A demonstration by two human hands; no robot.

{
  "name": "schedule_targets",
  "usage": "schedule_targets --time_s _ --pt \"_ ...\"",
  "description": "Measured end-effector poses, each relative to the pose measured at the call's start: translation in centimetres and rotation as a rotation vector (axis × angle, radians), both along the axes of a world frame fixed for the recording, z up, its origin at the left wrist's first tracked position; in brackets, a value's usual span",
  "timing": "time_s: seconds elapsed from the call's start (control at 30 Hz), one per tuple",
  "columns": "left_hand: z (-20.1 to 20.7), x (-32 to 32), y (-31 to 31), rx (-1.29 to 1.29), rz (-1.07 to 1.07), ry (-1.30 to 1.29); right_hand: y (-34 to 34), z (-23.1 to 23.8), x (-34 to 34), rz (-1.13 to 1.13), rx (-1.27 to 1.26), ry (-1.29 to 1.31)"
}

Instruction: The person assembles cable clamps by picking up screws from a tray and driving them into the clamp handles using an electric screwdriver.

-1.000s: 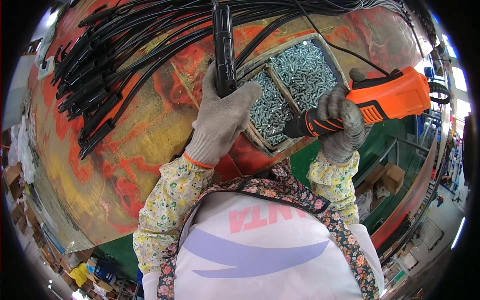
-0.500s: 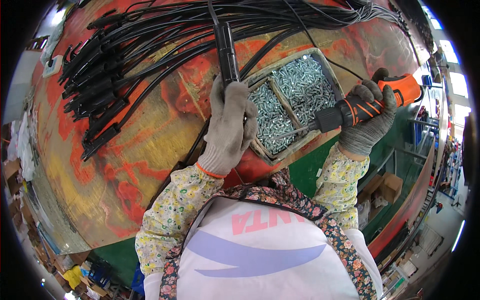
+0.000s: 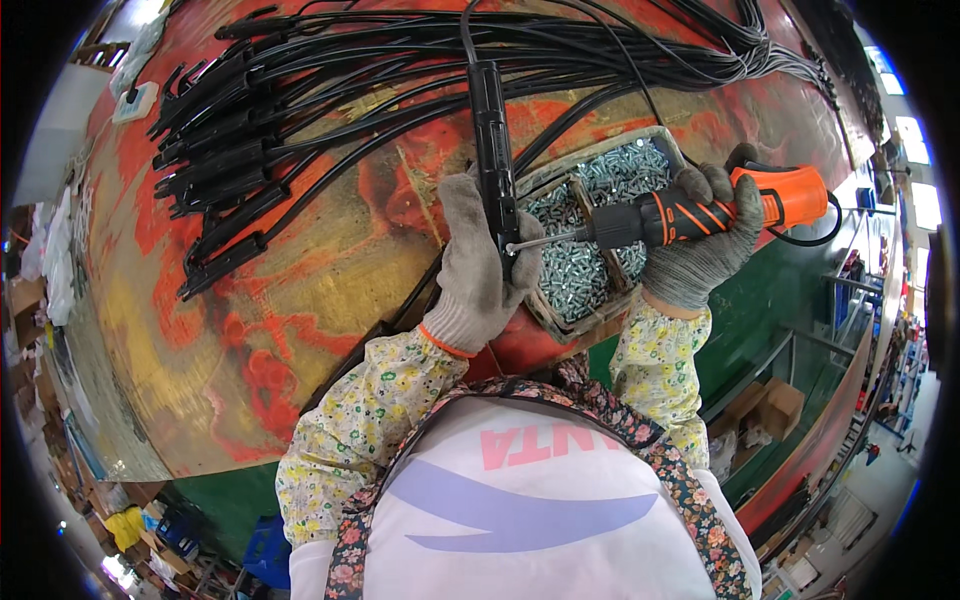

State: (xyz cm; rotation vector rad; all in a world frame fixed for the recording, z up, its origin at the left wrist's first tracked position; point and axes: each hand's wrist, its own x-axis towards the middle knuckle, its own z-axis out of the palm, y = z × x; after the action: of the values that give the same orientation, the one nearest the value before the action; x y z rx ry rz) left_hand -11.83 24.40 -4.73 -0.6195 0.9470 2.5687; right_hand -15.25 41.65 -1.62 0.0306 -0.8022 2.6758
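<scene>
Moved: the driver [image 3: 700, 212] has swung in from the right; its bit tip now meets the black bar [image 3: 494, 150], which earlier it was clear of.
Worktop [image 3: 250, 330]: worn red and yellow, with black cables [image 3: 330, 90] fanned across its far half.
Tray [image 3: 590, 240]: full of screws, at the near right edge.
Left hand [image 3: 480, 270]: gloved, grip pressed around the bar's lower end, just left of the tray.
Right hand [image 3: 705, 250]: gloved, grip wrapped around the orange and black driver, over the tray.
</scene>
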Motion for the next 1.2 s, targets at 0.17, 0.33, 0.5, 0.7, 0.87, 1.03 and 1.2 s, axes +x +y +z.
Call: schedule_targets --time_s 0.17,0.33,0.5,0.7,0.87,1.03,1.2 --pt "0.6 -0.1 0.1 -0.046 0.000 -0.112 -0.1 0.2 0.8 0.009 0.046 0.049" --pt "-0.1 0.2 -0.1 -0.130 -0.113 -0.128 -2.0 2.9 1.9 -0.037 0.288 0.200" --pt "0.1 0.1 0.4 -0.169 -0.097 -0.136 -4.4 5.6 3.3 -0.040 0.579 0.231" --pt "0.6 -0.1 0.5 -0.158 -0.008 -0.216 -6.4 5.6 4.2 -0.334 0.722 -0.043" --pt "-0.2 0.1 0.3 -0.128 -0.082 -0.195 -6.4 5.9 4.0 -0.342 0.673 -0.100" --pt "0.5 0.0 1.0 -0.228 -0.009 -0.107 -6.6 6.2 3.8 -0.356 0.700 -0.130" --pt "0.1 0.0 1.0 -0.210 0.013 -0.136 -5.9 5.4 3.1 -0.338 0.569 -0.019"
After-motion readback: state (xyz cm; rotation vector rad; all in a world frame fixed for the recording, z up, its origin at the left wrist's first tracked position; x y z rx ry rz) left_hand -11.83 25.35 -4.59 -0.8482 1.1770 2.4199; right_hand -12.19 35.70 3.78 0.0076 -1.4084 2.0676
